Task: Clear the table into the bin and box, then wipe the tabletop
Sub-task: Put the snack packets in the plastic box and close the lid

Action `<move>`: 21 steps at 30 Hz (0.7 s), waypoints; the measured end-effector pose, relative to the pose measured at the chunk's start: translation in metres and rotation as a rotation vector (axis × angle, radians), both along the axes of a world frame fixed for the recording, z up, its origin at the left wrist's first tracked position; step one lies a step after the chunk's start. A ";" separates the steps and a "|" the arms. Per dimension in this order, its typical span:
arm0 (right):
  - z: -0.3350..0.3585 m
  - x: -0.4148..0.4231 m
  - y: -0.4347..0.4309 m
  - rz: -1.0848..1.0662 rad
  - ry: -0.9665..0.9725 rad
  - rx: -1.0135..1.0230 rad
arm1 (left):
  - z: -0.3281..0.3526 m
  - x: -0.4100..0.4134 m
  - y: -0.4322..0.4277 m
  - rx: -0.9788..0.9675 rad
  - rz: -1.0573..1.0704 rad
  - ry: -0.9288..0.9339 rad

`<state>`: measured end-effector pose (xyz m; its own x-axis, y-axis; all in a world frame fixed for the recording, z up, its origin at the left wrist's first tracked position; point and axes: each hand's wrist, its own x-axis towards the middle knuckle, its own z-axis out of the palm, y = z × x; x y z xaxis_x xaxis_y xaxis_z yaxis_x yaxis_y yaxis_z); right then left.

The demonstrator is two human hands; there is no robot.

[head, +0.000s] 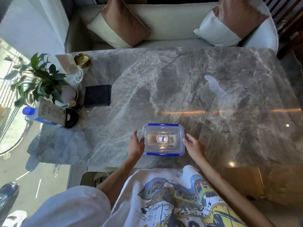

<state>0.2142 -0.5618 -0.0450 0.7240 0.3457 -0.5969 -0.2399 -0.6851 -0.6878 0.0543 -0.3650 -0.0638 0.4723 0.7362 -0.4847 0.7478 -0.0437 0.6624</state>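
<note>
A clear plastic box (170, 148) with a blue-clipped lid sits on the grey marble table (213, 89) near the front edge; something yellowish shows inside through the lid. My left hand (135, 145) rests against the box's left side with fingers curled on it. At the box's right side is my right hand (194, 147), fingers spread and fingertips touching the edge. A dark folded cloth (97, 95) lies flat on the table to the far left.
At the table's left end stand a potted plant (41, 79), a blue-capped bottle (35, 115), a brown card (50, 112), a black round object (71, 118), a glass (77, 76) and a gold dish (82, 60). A sofa with two cushions lies beyond the far edge.
</note>
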 end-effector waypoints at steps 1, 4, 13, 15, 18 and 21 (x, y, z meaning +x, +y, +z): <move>0.001 0.006 0.003 -0.048 0.118 0.034 | -0.003 -0.002 -0.001 -0.108 0.070 0.039; 0.007 0.017 0.006 -0.122 0.408 0.099 | -0.001 -0.009 -0.011 -0.354 0.190 0.051; 0.007 0.041 0.011 0.060 0.455 0.073 | -0.007 -0.012 -0.037 -0.553 0.499 -0.155; 0.009 0.041 0.018 0.084 0.434 0.059 | -0.006 -0.014 -0.036 -0.552 0.527 -0.169; 0.012 0.033 0.031 0.104 0.415 0.048 | -0.005 -0.024 -0.032 -0.547 0.557 -0.167; 0.017 0.018 0.054 0.152 0.401 0.045 | -0.003 -0.044 -0.019 -0.547 0.590 -0.202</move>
